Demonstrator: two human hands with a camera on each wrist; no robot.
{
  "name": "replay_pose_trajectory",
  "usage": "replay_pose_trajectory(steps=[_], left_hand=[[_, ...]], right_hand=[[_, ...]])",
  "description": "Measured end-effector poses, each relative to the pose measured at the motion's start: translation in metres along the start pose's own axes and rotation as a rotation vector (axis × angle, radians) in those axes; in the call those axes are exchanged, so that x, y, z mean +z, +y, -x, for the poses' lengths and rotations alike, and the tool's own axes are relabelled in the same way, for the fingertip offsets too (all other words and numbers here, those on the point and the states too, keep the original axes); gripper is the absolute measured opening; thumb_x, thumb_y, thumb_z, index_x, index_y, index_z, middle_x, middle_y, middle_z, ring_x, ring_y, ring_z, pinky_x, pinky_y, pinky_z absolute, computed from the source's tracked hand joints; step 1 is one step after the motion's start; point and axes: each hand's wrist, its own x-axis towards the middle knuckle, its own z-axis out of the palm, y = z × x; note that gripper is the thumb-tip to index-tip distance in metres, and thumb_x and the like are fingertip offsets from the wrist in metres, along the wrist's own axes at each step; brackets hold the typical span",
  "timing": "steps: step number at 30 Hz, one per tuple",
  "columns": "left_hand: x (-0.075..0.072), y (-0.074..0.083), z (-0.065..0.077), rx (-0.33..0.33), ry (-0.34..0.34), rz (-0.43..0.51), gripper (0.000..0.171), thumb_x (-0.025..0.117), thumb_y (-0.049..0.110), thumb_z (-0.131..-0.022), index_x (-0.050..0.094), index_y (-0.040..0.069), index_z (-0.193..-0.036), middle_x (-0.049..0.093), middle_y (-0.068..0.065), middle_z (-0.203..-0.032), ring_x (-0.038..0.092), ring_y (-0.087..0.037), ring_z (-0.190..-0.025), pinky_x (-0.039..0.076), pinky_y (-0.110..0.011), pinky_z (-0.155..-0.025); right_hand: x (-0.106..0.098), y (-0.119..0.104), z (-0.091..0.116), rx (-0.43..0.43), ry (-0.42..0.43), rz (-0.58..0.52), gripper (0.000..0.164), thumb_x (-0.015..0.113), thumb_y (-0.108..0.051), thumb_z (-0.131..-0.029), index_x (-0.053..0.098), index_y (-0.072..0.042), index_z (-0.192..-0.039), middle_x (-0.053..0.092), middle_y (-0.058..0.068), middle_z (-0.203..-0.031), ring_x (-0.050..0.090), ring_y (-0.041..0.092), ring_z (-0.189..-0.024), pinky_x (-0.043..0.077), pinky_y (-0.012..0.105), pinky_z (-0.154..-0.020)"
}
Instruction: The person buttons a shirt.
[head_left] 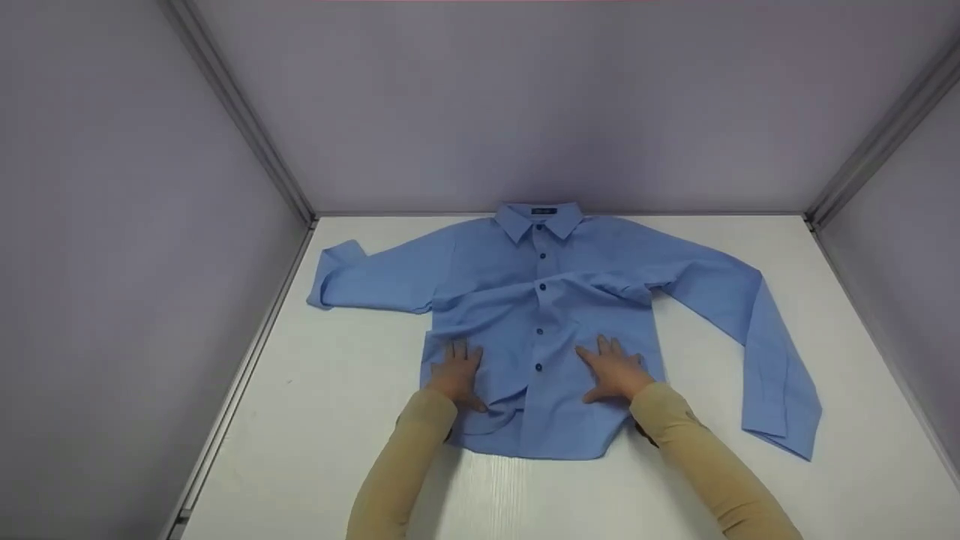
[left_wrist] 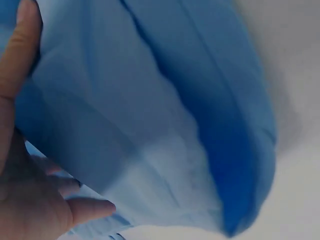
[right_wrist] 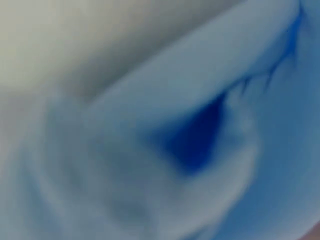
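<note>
A light blue button-up shirt [head_left: 510,262] lies front side up on a white table, its collar at the far edge. On the lower left of the shirt front, my left hand [head_left: 456,373] rests with its fingers spread. Blue cloth passes between thumb and fingers of that hand [left_wrist: 35,200] in the left wrist view. My right hand [head_left: 613,373] lies on the lower right of the front, fingers apart. The right wrist view is mostly blurred blue folds [right_wrist: 150,185]. Wrinkles cross the chest, and the hem is bunched near my left hand.
The left sleeve [head_left: 375,281] stretches sideways with its end folded back. On the right, the other sleeve [head_left: 772,352] bends down toward the table's near side. Grey panels [head_left: 555,105] wall the white table [head_left: 330,420] at the back and both sides.
</note>
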Motion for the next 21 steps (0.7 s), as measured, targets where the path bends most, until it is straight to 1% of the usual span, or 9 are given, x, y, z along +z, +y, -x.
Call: replay_pose_trajectory(steps=[3,5,8,10,12,14,16,18,21], left_hand=[[-0.004,0.009,0.002,0.058,0.035,-0.038,0.101,0.085,0.037,-0.050,0.036,0.009,-0.133,0.030,-0.022,-0.133,0.026,-0.041,-0.121,0.037,-0.059,-0.077],[-0.008,0.017,0.003,0.091,0.000,-0.029,0.097,0.083,0.037,-0.052,0.037,0.011,-0.133,0.033,-0.019,-0.130,0.030,-0.038,-0.117,0.038,-0.055,-0.078],[-0.012,0.029,0.004,0.099,-0.096,0.043,0.097,0.079,0.043,-0.055,0.034,0.012,-0.135,0.034,-0.017,-0.129,0.032,-0.034,-0.116,0.036,-0.050,-0.085],[-0.012,0.036,0.004,0.089,-0.115,0.058,0.093,0.074,0.049,-0.060,0.035,0.009,-0.134,0.038,-0.016,-0.126,0.036,-0.033,-0.113,0.037,-0.046,-0.087],[-0.009,0.042,0.003,0.078,-0.066,0.029,0.078,0.070,0.047,-0.066,0.043,0.005,-0.125,0.044,-0.015,-0.116,0.043,-0.031,-0.105,0.040,-0.045,-0.081],[-0.004,0.046,0.002,0.070,0.027,-0.034,0.056,0.069,0.039,-0.070,0.051,0.003,-0.109,0.048,-0.014,-0.102,0.047,-0.029,-0.093,0.044,-0.044,-0.072],[-0.001,0.049,0.001,0.057,0.118,-0.099,0.039,0.070,0.030,-0.071,0.053,0.005,-0.095,0.047,-0.011,-0.093,0.047,-0.027,-0.086,0.044,-0.043,-0.065],[0.001,0.050,0.001,0.060,0.195,-0.147,0.032,0.072,0.023,-0.069,0.053,0.007,-0.089,0.047,-0.010,-0.088,0.047,-0.026,-0.082,0.043,-0.041,-0.063],[0.000,0.049,0.002,0.097,0.299,-0.157,0.025,0.071,0.015,-0.071,0.054,0.007,-0.087,0.051,-0.009,-0.082,0.052,-0.025,-0.075,0.044,-0.038,-0.059]], right_hand=[[0.002,-0.014,0.003,-0.128,0.140,0.040,0.063,0.075,-0.028,-0.068,0.049,-0.003,-0.119,0.044,0.023,-0.110,0.043,0.039,-0.101,0.038,0.055,-0.071],[0.003,-0.026,0.005,-0.251,0.203,0.015,0.046,0.070,-0.021,-0.073,0.052,-0.004,-0.112,0.049,0.016,-0.099,0.049,0.030,-0.089,0.042,0.046,-0.067],[0.004,-0.045,0.008,-0.437,0.189,-0.046,0.030,0.062,-0.015,-0.081,0.054,-0.005,-0.108,0.055,0.011,-0.095,0.055,0.024,-0.082,0.045,0.038,-0.068],[0.006,-0.056,0.009,-0.519,0.144,-0.061,0.027,0.058,-0.015,-0.084,0.054,-0.005,-0.109,0.058,0.009,-0.097,0.057,0.022,-0.086,0.045,0.035,-0.072],[0.009,-0.064,0.010,-0.561,0.103,-0.048,0.023,0.055,-0.015,-0.086,0.055,-0.006,-0.107,0.060,0.007,-0.092,0.058,0.020,-0.083,0.045,0.034,-0.071],[0.014,-0.070,0.010,-0.573,0.083,-0.029,0.017,0.054,-0.016,-0.087,0.055,-0.006,-0.101,0.059,0.005,-0.083,0.058,0.019,-0.076,0.045,0.034,-0.066],[0.019,-0.072,0.009,-0.558,0.080,-0.014,0.012,0.052,-0.018,-0.088,0.053,-0.007,-0.094,0.055,0.003,-0.073,0.056,0.017,-0.066,0.044,0.033,-0.059],[0.022,-0.073,0.008,-0.530,0.095,-0.021,0.011,0.051,-0.019,-0.089,0.051,-0.008,-0.085,0.049,0.000,-0.064,0.051,0.015,-0.058,0.041,0.031,-0.053],[0.023,-0.071,0.007,-0.469,0.154,-0.065,0.020,0.051,-0.019,-0.089,0.046,-0.010,-0.072,0.038,-0.003,-0.056,0.040,0.011,-0.049,0.035,0.028,-0.047]])
